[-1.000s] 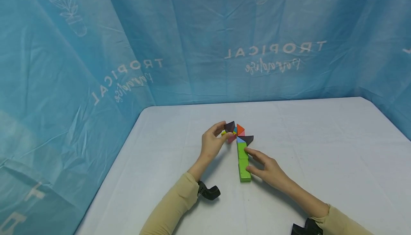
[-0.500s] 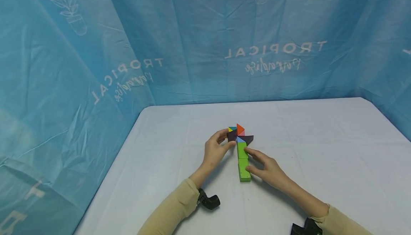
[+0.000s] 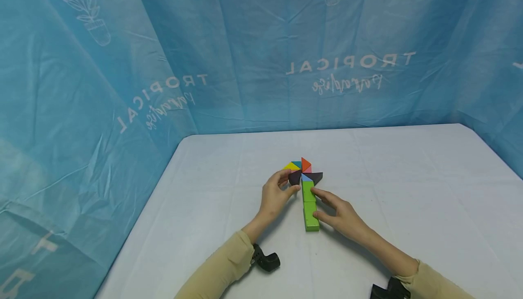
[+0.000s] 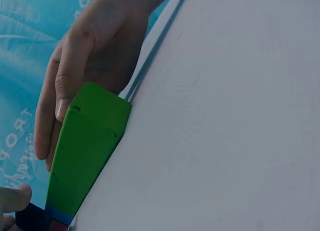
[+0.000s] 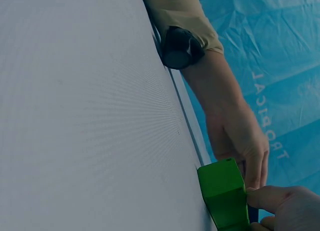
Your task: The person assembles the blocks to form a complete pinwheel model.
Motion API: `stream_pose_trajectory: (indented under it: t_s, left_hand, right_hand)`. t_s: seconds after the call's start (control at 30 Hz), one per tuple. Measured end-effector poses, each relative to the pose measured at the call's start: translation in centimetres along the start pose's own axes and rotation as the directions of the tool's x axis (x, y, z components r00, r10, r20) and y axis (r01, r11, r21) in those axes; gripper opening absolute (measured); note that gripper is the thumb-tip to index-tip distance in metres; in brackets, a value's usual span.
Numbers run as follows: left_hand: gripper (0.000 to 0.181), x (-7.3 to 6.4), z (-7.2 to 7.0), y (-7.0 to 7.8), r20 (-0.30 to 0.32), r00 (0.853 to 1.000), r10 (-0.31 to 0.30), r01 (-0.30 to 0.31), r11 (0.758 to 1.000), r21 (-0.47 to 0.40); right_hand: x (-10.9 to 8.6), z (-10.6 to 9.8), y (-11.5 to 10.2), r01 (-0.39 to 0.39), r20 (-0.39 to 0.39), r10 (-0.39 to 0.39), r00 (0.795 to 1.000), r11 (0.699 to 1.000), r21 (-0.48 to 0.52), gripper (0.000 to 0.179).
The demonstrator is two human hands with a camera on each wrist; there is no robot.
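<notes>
A pinwheel of small triangles lies on the white table: yellow, orange, pink, light blue and a dark one. Below it runs a stem of green blocks, also the green block in both wrist views. My left hand pinches another dark triangle at the pinwheel's lower left, beside the stem's top. My right hand rests thumb and straight fingers against the stem's right side.
Blue printed fabric walls the table at the back and left, close behind the blocks. Black wrist mounts sit on both forearms near the front edge. Bare table surface spreads right of the hands.
My left hand carried the dark triangle from the pinwheel's upper left down to its lower left, uncovering the yellow piece. The right hand stayed on the green stem.
</notes>
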State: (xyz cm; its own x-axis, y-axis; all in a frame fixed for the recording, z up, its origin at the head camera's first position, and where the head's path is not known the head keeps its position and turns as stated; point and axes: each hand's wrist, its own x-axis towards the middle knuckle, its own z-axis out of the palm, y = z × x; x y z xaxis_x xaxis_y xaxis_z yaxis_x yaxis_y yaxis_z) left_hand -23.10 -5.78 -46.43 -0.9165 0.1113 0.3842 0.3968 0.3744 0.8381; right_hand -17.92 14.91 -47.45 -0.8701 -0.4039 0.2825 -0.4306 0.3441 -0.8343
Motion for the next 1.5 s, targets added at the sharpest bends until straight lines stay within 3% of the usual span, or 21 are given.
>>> stream_pose_trajectory:
  t_s: [0.2, 0.6, 0.9, 1.1, 1.33, 1.5]
  left_hand:
    - [0.049, -0.3, 0.3, -0.3, 0.001, 1.0, 0.001, -0.001, 1.0, 0.004]
    - [0.05, -0.4, 0.5, -0.9, 0.009, 0.998, -0.059, 0.059, 0.998, 0.028]
    - [0.056, -0.5, 0.7, -0.9, 0.039, 0.991, -0.127, 0.129, 0.989, -0.072]
    - [0.055, -0.4, 0.8, -1.0, 0.048, 0.993, -0.11, 0.115, 0.985, -0.128]
    - [0.046, -0.4, 0.7, -0.9, 0.051, 0.989, -0.139, 0.143, 0.986, -0.088]
    - [0.044, -0.4, 0.8, -1.0, 0.033, 0.992, -0.12, 0.123, 0.989, -0.085]
  right_hand:
    - [0.1, 0.0, 0.0, -0.007, 0.006, 0.007, 1.0, 1.0, 0.008, 0.061]
    - [0.3, 0.1, 0.1, 0.0, 0.005, 0.0, 1.0, 1.0, 0.009, 0.061]
    - [0.3, 0.1, -1.3, 0.01, -0.002, -0.01, 1.0, 1.0, 0.002, 0.058]
    - [0.3, 0.2, 0.0, 0.021, 0.0, -0.021, 1.0, 1.0, 0.007, 0.059]
    - [0.2, 0.1, 0.0, 0.015, -0.002, -0.015, 1.0, 1.0, 0.009, 0.059]
    - [0.2, 0.1, 0.0, 0.014, -0.002, -0.014, 1.0, 1.0, 0.002, 0.059]
